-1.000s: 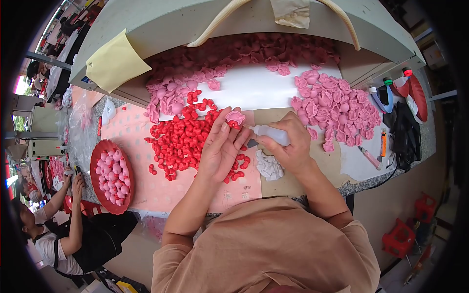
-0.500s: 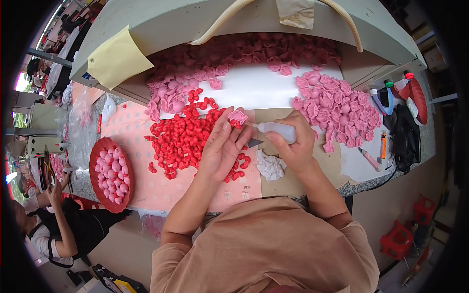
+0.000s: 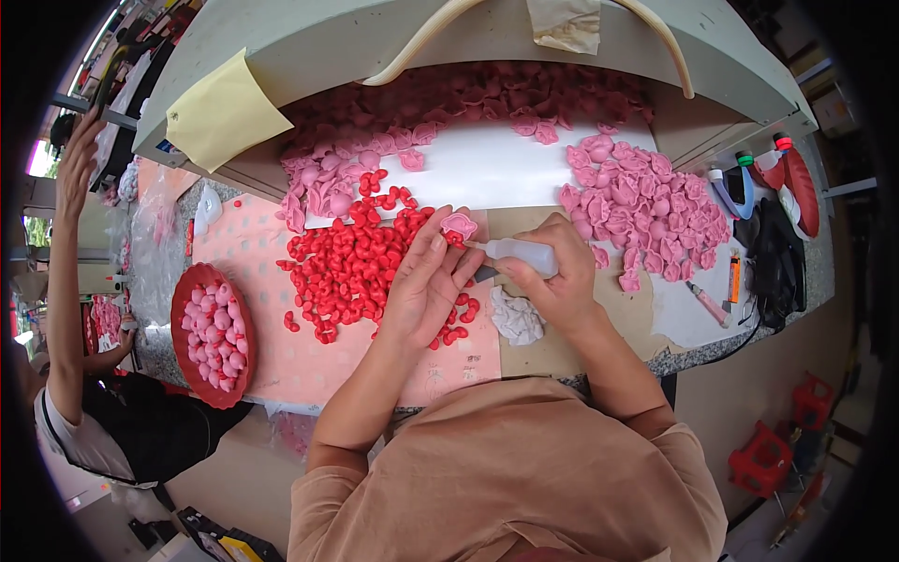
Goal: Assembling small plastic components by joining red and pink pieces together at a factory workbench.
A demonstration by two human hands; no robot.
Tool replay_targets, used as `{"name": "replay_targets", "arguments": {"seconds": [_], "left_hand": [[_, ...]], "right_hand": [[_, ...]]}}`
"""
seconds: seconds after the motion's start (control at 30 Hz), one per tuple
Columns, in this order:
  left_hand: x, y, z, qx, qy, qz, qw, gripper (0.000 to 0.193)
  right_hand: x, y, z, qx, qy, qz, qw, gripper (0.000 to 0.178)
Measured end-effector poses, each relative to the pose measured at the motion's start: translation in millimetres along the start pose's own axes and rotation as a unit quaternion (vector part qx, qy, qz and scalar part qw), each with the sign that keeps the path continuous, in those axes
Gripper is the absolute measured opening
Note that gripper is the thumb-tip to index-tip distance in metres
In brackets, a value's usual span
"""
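Between the fingers of my left hand [image 3: 419, 286] is a small pink flower-shaped piece [image 3: 459, 224] with a red part [image 3: 453, 239] against it. My right hand [image 3: 560, 281] grips a translucent white squeeze bottle [image 3: 526, 255], its narrow nozzle pointing left at the red part. Whether the nozzle tip touches it I cannot tell. Under and beside my left hand lies a heap of small glossy red pieces [image 3: 346, 267]. A crumpled white cloth [image 3: 517, 315] lies just below my right hand. Behind my fingers, a dark flat pointed blade-like thing [image 3: 484, 273] is partly hidden.
Pink ruffled pieces are heaped at right [image 3: 646, 211] and inside the grey hood [image 3: 356, 42]. At left stands a red bowl [image 3: 240, 370] of pink balls. An orange-labelled tube [image 3: 735, 279] and black cloth [image 3: 779, 258] lie far right. A co-worker's raised arm [image 3: 67, 272] is at far left.
My right hand and the bottle have shifted slightly left and down, bringing the nozzle closer to the red part. The co-worker at left has raised an arm high.
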State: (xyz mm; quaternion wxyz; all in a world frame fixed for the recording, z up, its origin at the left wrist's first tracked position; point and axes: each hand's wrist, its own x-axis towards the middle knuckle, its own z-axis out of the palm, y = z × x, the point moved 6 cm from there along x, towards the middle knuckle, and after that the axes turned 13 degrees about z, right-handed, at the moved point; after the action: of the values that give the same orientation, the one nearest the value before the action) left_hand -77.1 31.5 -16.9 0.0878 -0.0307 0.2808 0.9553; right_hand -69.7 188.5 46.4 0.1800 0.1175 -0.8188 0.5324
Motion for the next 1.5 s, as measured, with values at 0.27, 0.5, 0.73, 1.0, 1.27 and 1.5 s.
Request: {"name": "replay_targets", "arguments": {"seconds": [0.27, 0.5, 0.73, 1.0, 1.27, 1.5], "left_hand": [[0.3, -3.5, 2.7, -0.026, 0.009, -0.002, 1.0, 0.043], [-2.1, 4.4, -6.0, -0.038, 0.018, -0.007, 0.999, 0.043], [-0.2, 5.9, -7.6, -0.051, 0.026, -0.012, 0.998, 0.042], [-0.7, 3.0, -7.5, -0.059, 0.006, -0.02, 0.998, 0.042], [-2.0, 0.6, -7.5, -0.063, -0.001, -0.048, 0.997, 0.042], [-2.6, 4.4, -5.5, -0.057, 0.015, -0.053, 0.997, 0.042]], "right_hand": [[0.0, 15.0, -32.5, 0.141, 0.063, 0.152, 0.976, 0.023], [-10.7, 33.3, -93.8, 0.219, 0.092, 0.226, 0.945, 0.02], [-25.3, 21.7, -81.8, -0.276, -0.023, 0.211, 0.938, 0.021], [-21.1, 31.2, -41.0, -0.077, -0.164, 0.321, 0.93, 0.027], [-9.7, 41.7, -22.2, -0.142, -0.15, 0.269, 0.941, 0.031], [-9.9, 30.1, -1.8, -0.244, -0.15, 0.187, 0.94, 0.029]]}}
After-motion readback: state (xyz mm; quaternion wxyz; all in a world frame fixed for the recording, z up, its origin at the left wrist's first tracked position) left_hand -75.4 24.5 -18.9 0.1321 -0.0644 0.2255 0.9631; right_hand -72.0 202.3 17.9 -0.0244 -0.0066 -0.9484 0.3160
